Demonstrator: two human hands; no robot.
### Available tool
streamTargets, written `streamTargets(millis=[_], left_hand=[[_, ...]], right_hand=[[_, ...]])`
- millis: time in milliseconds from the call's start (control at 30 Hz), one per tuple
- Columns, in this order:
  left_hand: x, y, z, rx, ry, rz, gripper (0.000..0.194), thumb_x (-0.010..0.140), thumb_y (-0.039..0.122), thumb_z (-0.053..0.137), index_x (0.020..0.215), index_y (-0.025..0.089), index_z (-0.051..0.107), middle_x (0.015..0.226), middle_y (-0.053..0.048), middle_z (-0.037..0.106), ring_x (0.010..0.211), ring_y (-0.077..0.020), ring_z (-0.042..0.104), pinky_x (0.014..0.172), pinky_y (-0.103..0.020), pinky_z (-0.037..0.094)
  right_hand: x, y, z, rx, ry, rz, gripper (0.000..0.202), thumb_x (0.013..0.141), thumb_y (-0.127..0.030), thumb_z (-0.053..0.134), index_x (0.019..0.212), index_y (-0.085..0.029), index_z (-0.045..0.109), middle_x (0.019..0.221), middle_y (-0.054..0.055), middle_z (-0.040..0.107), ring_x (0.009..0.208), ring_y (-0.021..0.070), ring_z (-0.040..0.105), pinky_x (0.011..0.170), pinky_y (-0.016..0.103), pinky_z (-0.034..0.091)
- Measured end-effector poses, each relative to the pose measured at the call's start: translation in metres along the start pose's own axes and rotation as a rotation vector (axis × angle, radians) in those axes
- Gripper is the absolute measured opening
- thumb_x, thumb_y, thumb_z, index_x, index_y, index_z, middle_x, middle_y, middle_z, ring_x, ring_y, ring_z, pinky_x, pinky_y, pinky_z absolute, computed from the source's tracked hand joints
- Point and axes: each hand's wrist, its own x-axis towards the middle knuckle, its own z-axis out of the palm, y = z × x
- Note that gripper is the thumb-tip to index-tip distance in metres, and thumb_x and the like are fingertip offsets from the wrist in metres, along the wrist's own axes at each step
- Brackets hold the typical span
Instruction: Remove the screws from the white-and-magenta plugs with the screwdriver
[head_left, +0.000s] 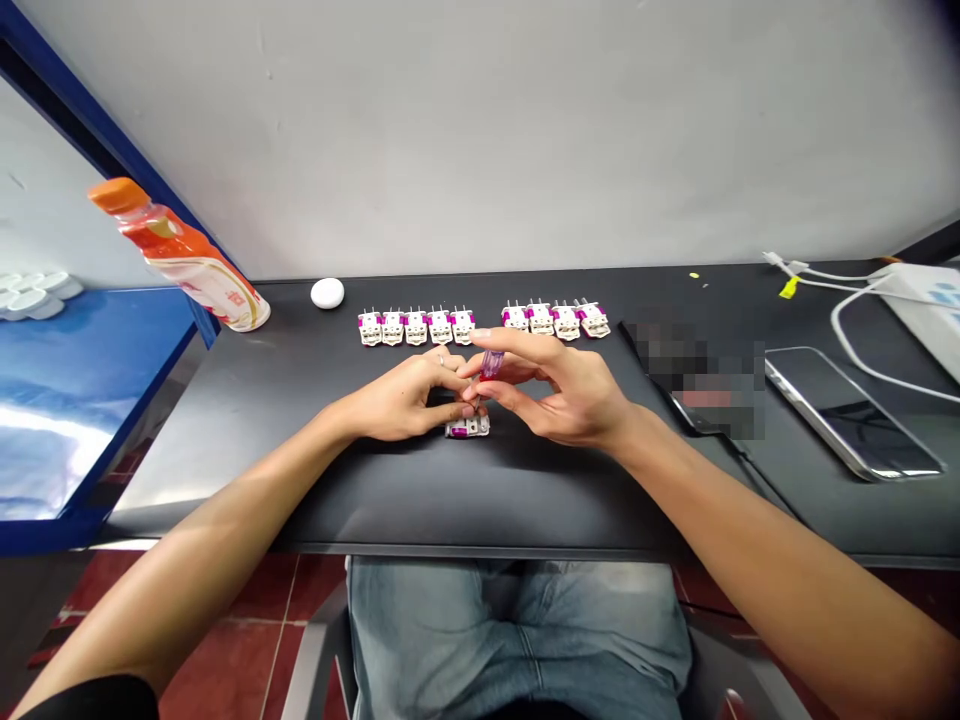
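Near the middle of the black table, my left hand (409,398) presses its fingers on a small white-and-purple plug part (467,428) lying on the tabletop. My right hand (570,385) pinches a small screwdriver (491,366) by its translucent purple-and-red handle. Its shaft points down toward the part; the tip is hidden among the fingers. Just beyond my hands, a row of several similar plug parts (416,328) stretches to the left, metal pins pointing away from me. A second group (555,319) lies to the right, its end piece slightly turned.
An orange-capped bottle (191,260) stands at the table's left end, near a round white object (327,293). On the right lie a phone (855,412), a partly blurred dark device (660,370) with a cable, and a white box (926,310) with white cords. A wall borders the back.
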Motion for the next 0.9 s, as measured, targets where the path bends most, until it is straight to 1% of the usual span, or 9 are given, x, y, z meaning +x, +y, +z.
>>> streamTargets(millis=[167,267,367,467,633,733,767,833,900], left_hand=[[-0.001,-0.001,-0.005,-0.004,0.032,0.041,0.022,0.107,0.036,0.073,0.093,0.018,0.074,0.099,-0.005,0.073,0.09,-0.0196,0.064,0.084,-0.032,0.05],[-0.003,0.001,-0.012,0.019,0.008,0.041,0.026,0.099,0.042,0.086,0.098,0.019,0.074,0.101,-0.004,0.075,0.086,-0.0182,0.063,0.079,-0.03,0.049],[-0.004,0.002,-0.015,0.036,-0.052,0.008,0.036,0.089,0.045,0.097,0.104,0.019,0.077,0.098,-0.003,0.075,0.084,-0.018,0.063,0.077,-0.029,0.049],[-0.004,0.002,-0.014,0.058,-0.086,-0.033,0.03,0.089,0.039,0.095,0.105,0.02,0.079,0.097,-0.003,0.075,0.086,-0.0188,0.065,0.078,-0.03,0.051],[-0.004,0.001,-0.012,0.029,-0.064,0.01,0.026,0.091,0.033,0.09,0.109,0.02,0.078,0.103,-0.004,0.078,0.088,-0.0186,0.068,0.081,-0.03,0.053],[-0.004,0.001,-0.011,0.061,-0.07,0.003,0.022,0.091,0.033,0.089,0.104,0.02,0.078,0.097,-0.002,0.075,0.085,-0.0176,0.065,0.078,-0.029,0.051],[-0.003,0.001,-0.011,0.067,-0.066,-0.001,0.022,0.091,0.033,0.09,0.103,0.02,0.077,0.095,-0.002,0.074,0.084,-0.0173,0.064,0.077,-0.029,0.05],[-0.003,0.0,-0.011,0.054,-0.039,0.014,0.021,0.09,0.033,0.089,0.102,0.02,0.077,0.092,-0.001,0.072,0.081,-0.0168,0.062,0.076,-0.029,0.049],[-0.003,-0.001,-0.01,0.037,-0.017,0.042,0.02,0.09,0.033,0.088,0.099,0.02,0.075,0.089,0.0,0.07,0.078,-0.0161,0.06,0.074,-0.029,0.048]], right_hand=[[0.0,-0.002,0.001,0.005,-0.047,0.0,0.075,0.113,-0.01,0.069,0.179,-0.036,0.046,0.151,0.005,0.082,0.11,0.0155,0.091,0.101,0.025,0.075],[0.002,-0.004,0.0,0.009,-0.065,0.009,0.072,0.114,-0.008,0.063,0.179,-0.034,0.045,0.153,0.007,0.081,0.113,0.0159,0.09,0.105,0.028,0.075],[0.003,-0.003,0.002,0.003,0.023,-0.029,0.068,0.109,-0.008,0.074,0.171,-0.032,0.058,0.138,0.005,0.088,0.101,0.0148,0.091,0.096,0.025,0.078],[0.003,-0.002,0.004,-0.032,0.132,-0.073,0.068,0.102,-0.01,0.086,0.163,-0.032,0.067,0.12,0.001,0.09,0.087,0.0131,0.088,0.085,0.022,0.078],[0.003,0.0,0.005,-0.011,0.067,-0.053,0.065,0.112,-0.006,0.067,0.172,-0.027,0.058,0.138,0.01,0.087,0.109,0.0175,0.09,0.092,0.026,0.078],[0.005,0.0,0.004,-0.092,0.158,-0.116,0.064,0.104,-0.007,0.082,0.163,-0.029,0.068,0.121,0.004,0.091,0.09,0.0142,0.088,0.085,0.023,0.077],[0.005,-0.001,0.004,-0.119,0.174,-0.131,0.065,0.102,-0.009,0.086,0.161,-0.03,0.07,0.118,0.003,0.091,0.087,0.0144,0.087,0.084,0.023,0.076],[0.006,-0.001,0.003,-0.125,0.127,-0.13,0.065,0.105,-0.012,0.082,0.166,-0.03,0.066,0.125,0.005,0.09,0.098,0.0168,0.089,0.089,0.025,0.076],[0.006,-0.002,0.003,-0.087,0.049,-0.103,0.068,0.111,-0.009,0.069,0.175,-0.03,0.056,0.139,0.008,0.087,0.115,0.0182,0.088,0.098,0.027,0.075]])
